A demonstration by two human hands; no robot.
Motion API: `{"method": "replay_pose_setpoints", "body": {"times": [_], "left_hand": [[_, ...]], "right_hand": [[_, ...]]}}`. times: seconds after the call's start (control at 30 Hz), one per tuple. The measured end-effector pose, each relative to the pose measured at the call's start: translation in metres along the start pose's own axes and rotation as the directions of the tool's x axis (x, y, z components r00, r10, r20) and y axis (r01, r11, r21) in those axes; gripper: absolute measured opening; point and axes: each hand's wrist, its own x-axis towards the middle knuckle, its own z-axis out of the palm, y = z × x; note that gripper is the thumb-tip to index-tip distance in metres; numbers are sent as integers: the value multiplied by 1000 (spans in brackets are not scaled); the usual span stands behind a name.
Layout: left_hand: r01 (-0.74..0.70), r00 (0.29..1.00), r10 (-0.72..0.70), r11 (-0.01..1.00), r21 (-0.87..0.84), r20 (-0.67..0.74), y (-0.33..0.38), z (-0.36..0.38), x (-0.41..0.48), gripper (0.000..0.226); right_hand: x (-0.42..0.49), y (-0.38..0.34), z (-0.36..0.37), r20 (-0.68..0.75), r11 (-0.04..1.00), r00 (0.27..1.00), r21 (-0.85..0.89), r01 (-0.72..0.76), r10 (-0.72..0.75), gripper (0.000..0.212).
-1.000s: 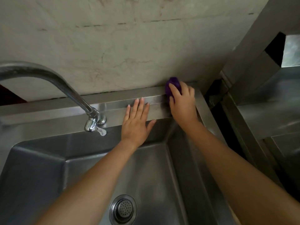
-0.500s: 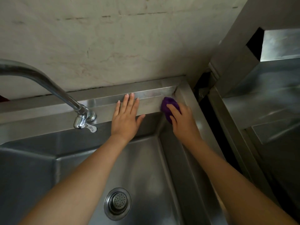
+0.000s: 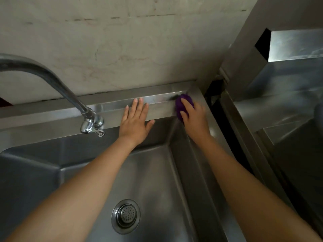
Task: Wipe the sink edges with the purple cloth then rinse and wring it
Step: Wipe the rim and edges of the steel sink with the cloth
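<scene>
A bunched purple cloth (image 3: 181, 103) is pressed against the back right corner of the steel sink's rim (image 3: 52, 117). My right hand (image 3: 194, 119) grips the cloth, fingers over its top, and hides its lower part. My left hand (image 3: 135, 121) lies flat and spread on the back ledge, a hand's width left of the cloth, holding nothing. A curved chrome tap (image 3: 57, 86) rises from the ledge left of my left hand; no water runs from it.
The sink basin has a round strainer drain (image 3: 125, 216) at its bottom. A stained pale wall (image 3: 122, 46) stands right behind the ledge. A dark gap (image 3: 225, 130) separates the sink from a steel unit (image 3: 283, 110) on the right.
My right hand dropped with the cloth from the top back edge to the inner corner, then pushed back up towards the corner. My left hand stayed flat on the ledge.
</scene>
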Motion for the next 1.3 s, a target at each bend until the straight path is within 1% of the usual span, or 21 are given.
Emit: {"method": "replay_pose_setpoints", "body": {"times": [0.07, 0.13, 0.23, 0.3, 0.37, 0.43, 0.47, 0.53, 0.6, 0.73, 0.8, 0.93, 1.03, 1.13, 1.2, 1.27, 1.3], "left_hand": [[-7, 999, 7, 1000, -8, 33, -1, -3, -1, 68], [-2, 999, 3, 1000, -14, 32, -2, -4, -6, 68], [17, 1000, -17, 1000, -4, 11, -3, -2, -21, 68], [36, 999, -36, 998, -45, 4, -3, -1, -34, 68], [16, 1000, -17, 996, -91, -20, -7, -3, -52, 69], [-23, 997, 16, 995, -97, -77, -20, -4, -73, 71], [-17, 996, 7, 995, -101, -93, -29, -5, -85, 70], [52, 995, -59, 996, -77, -83, -54, -5, -108, 68], [132, 988, -134, 990, -42, -72, -80, -8, -125, 70], [210, 974, -210, 978, -9, -82, -125, -16, -127, 77], [212, 976, -212, 977, -14, -45, -138, -19, -120, 77], [186, 982, -185, 982, -30, 33, -142, -21, -115, 78], [195, 979, -192, 980, -37, 61, -141, -23, -116, 79], [208, 977, -206, 977, -34, 60, -140, -23, -116, 79], [210, 978, -210, 972, -106, 14, -136, -22, -121, 74], [215, 969, -238, 942, -257, -64, -128, -17, -134, 66], [240, 953, -292, 893, -381, -85, -121, -13, -141, 63]], "right_hand": [[2, -7, 19, 22, 998, 999, -48, -33, 34, 44], [-4, -16, 29, 2, 996, 998, -58, -66, 66, 44], [-13, -32, 37, 19, 999, 1000, -50, -16, 17, 46], [-15, -37, 38, 45, 999, 999, -42, -4, 6, 45], [-17, -41, 35, 125, 1000, 992, -11, 23, -21, 44], [-15, -49, 29, 221, 996, 971, 38, 85, -91, 41], [-12, -57, 28, 245, 991, 961, 75, 112, -128, 40], [-3, -79, 29, 240, 975, 954, 172, 138, -177, 40], [8, -102, 41, 235, 956, 947, 246, 162, -220, 41], [7, -132, 70, 241, 949, 939, 256, 184, -247, 40], [0, -146, 79, 267, 944, 924, 260, 205, -274, 39], [-9, -158, 84, 332, 943, 887, 202, 265, -321, 38], [-24, -148, 76, 331, 926, 868, 208, 316, -371, 38], [-53, -132, 79, 337, 903, 841, 226, 365, -424, 36], [-77, -120, 87, 373, 918, 847, 268, 293, -379, 35], [-98, -114, 92, 424, 928, 866, 356, 110, -265, 36], [-106, -116, 93, 441, 903, 874, 430, -7, -203, 37]]}}
